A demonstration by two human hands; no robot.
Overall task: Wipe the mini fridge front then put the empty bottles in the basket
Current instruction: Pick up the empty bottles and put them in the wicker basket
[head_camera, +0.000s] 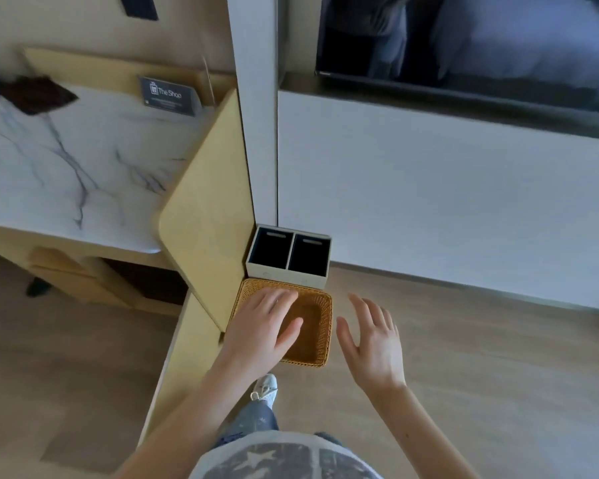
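Note:
A brown wicker basket stands on the wooden floor against the side panel of a desk. It looks empty inside. My left hand hovers over the basket's left half with fingers spread, holding nothing. To the right of the basket my right hand is open above the floor, palm turned inward. No bottles and no mini fridge front are visible. A dark opening shows under the desk at the left.
A white two-compartment bin stands just behind the basket. A marble desk top with a dark sign lies at the left. A white cabinet under a television fills the right. My shoe is near the basket.

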